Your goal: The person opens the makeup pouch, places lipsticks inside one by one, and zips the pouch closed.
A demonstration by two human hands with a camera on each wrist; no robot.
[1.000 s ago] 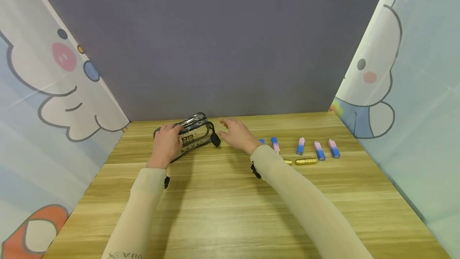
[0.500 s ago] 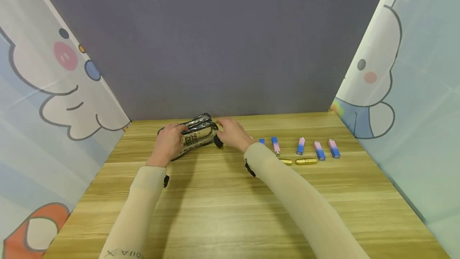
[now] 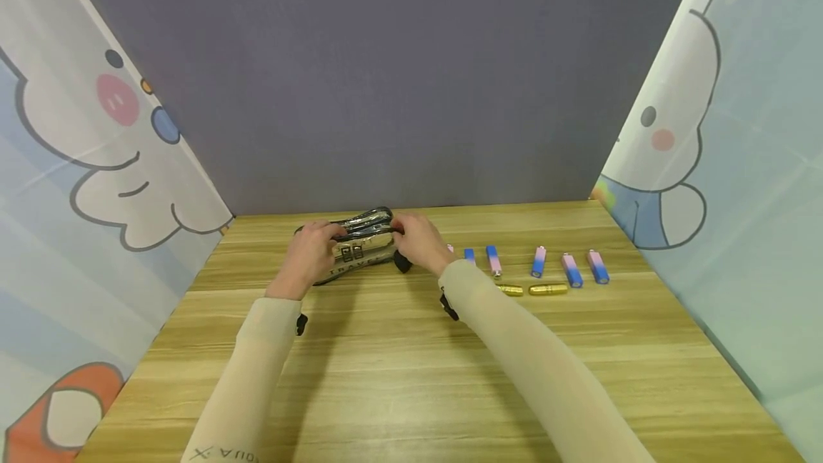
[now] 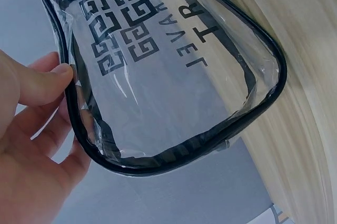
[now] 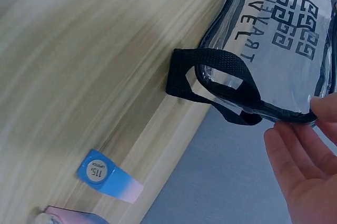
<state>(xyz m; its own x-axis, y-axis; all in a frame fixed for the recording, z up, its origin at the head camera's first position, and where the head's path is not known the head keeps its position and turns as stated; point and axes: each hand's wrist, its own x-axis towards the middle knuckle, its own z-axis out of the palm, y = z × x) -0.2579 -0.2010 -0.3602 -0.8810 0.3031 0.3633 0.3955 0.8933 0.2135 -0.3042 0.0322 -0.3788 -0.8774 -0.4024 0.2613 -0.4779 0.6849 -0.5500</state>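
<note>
A clear plastic travel pouch (image 3: 363, 252) with black piping and the word TRAVEL stands at the back of the table, left of the middle. My left hand (image 3: 308, 252) pinches its piped top edge on the left; in the left wrist view the thumb (image 4: 50, 81) lies on the near side and fingers behind. At the upper right corner my right hand (image 3: 421, 243) grips the same edge between thumb and fingers, as the right wrist view shows. A black webbing strap loop (image 5: 221, 63) hangs from the pouch's right end.
Several small pink-and-blue rectangular sticks (image 3: 538, 261) lie to the right of my right hand. In front of them are two gold bullet-shaped tubes (image 3: 548, 289). A grey panel (image 3: 411, 91) rises behind the wooden table (image 3: 386, 363), with printed curtains at both sides.
My right hand has come to the pouch's right corner and taken hold of it. The pouch has shifted slightly right, with my left hand moving along with it.
</note>
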